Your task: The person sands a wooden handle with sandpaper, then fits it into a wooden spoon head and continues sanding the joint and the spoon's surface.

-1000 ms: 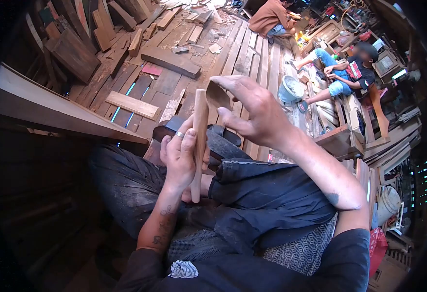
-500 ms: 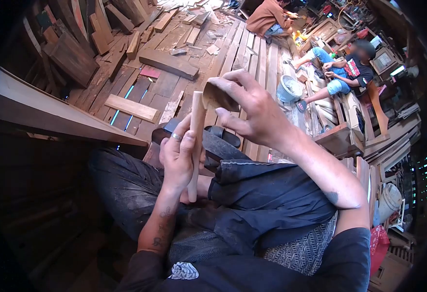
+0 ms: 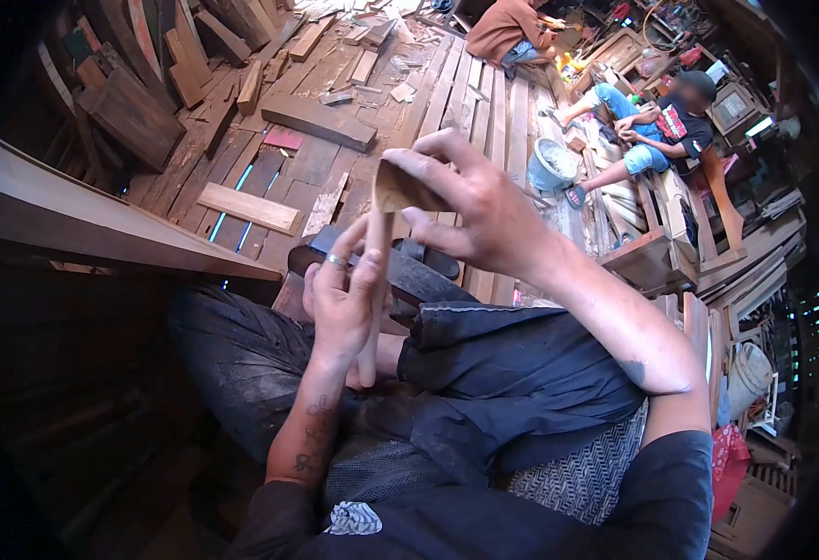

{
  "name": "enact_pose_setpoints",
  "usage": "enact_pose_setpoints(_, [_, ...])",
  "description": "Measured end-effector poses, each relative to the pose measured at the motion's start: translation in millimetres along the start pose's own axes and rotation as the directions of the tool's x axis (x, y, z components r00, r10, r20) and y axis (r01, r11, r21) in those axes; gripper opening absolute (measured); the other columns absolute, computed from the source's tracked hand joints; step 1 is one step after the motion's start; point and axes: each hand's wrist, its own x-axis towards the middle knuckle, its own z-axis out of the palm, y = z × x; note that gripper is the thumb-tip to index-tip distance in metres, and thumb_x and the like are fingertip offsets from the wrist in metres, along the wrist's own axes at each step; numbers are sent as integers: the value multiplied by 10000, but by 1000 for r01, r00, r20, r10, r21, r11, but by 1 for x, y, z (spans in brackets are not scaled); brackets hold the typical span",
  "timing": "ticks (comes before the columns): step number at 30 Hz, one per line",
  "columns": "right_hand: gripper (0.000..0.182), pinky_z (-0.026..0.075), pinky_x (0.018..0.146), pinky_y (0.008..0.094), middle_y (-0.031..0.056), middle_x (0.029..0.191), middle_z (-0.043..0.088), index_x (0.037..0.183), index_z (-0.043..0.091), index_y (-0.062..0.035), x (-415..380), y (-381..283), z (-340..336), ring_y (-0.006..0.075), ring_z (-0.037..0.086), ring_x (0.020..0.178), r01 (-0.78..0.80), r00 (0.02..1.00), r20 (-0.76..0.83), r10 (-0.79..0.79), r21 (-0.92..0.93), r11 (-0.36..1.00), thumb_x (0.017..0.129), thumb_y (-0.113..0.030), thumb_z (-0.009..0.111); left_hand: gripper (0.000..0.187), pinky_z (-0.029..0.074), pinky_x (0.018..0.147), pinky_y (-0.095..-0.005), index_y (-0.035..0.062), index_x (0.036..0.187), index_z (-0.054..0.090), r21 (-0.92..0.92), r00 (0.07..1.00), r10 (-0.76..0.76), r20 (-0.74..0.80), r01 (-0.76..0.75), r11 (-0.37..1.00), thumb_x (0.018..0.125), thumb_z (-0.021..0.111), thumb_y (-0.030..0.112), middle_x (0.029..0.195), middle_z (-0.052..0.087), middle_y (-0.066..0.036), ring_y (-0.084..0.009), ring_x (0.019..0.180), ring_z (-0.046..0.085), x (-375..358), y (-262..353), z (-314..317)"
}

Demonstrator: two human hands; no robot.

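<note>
Upright in front of my lap stands a slim, pale wooden piece (image 3: 374, 327). My left hand (image 3: 342, 303) is wrapped round its middle, with a ring on one finger. My right hand (image 3: 475, 210) pinches a curved brown sheet, which looks like sandpaper (image 3: 400, 189), between thumb and fingers. The sheet lies over the top end of the wooden piece and hides it. Beyond my hands, a dark sandal (image 3: 439, 260) shows on the floor.
A white bucket (image 3: 553, 165) stands ahead on the right, beside a seated person (image 3: 675, 126). Another person (image 3: 507, 33) crouches farther back. A thick plank (image 3: 321, 123) and a lighter board (image 3: 251, 207) lie on the slatted floor. A long board edge (image 3: 129, 219) spans the left.
My right hand has moved slightly left, bringing the brown sheet from beside the wooden piece's top to over it. My left hand keeps its hold.
</note>
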Motion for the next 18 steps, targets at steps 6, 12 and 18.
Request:
enact_pose_setpoints(6, [568,619,895,411,181,1205,590,1449,620,-49,3,-11,0,315,689,1034,22,1000,13,-21,-11,1000,919,-218,735,517,482,555,-220,15,1546,518,-217,999,-35,28,40,975,1096,645,236,977,689,-24,-64,644,603,-4,-13,9])
enact_pose_setpoints(12, [598,604,891,418,184,1198,587,1468,631,-100,-1,-4,-3,313,687,1048,-46,999,11,46,-19,999,896,-218,760,525,448,583,-196,10,1550,503,-195,998,-52,18,55,979,1093,650,221,836,656,21,-38,645,569,0,-4,4])
enact_pose_setpoints(18, [620,601,897,423,158,1231,599,1477,626,-113,-3,1,-5,328,684,1043,-58,995,76,60,-28,998,885,-221,774,468,423,621,-187,4,1495,548,-163,998,-66,0,65,984,1099,641,234,907,646,27,-23,714,547,1,-9,7])
